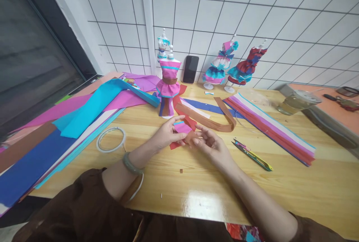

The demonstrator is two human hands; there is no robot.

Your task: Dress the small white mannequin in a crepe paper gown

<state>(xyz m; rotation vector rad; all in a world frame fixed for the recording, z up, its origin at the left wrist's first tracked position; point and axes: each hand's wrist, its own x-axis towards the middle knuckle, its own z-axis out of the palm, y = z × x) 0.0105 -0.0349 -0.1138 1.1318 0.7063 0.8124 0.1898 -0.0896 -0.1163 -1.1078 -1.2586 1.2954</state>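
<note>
Near the middle of the table my left hand (169, 134) pinches a small pink piece of crepe paper (181, 127) with a blue edge. My right hand (211, 145) has its thumb and fingers closed on a brown bit (191, 136) at the right end of that piece. Red crepe paper (175, 145) shows below and behind the fingers. Just beyond my hands stands a mini mannequin (169, 71) in a pink paper dress with a brown waistband. A loose brown strip (206, 121) curls behind my right hand.
Thread snips (252, 155) lie right of my right hand. A tape roll (111, 140) and a heap of crepe paper (92, 109) are at left. Layered strips (275, 130), a cup (298, 102), a phone (190, 69) and dressed mannequins (220, 64) stand or lie farther back.
</note>
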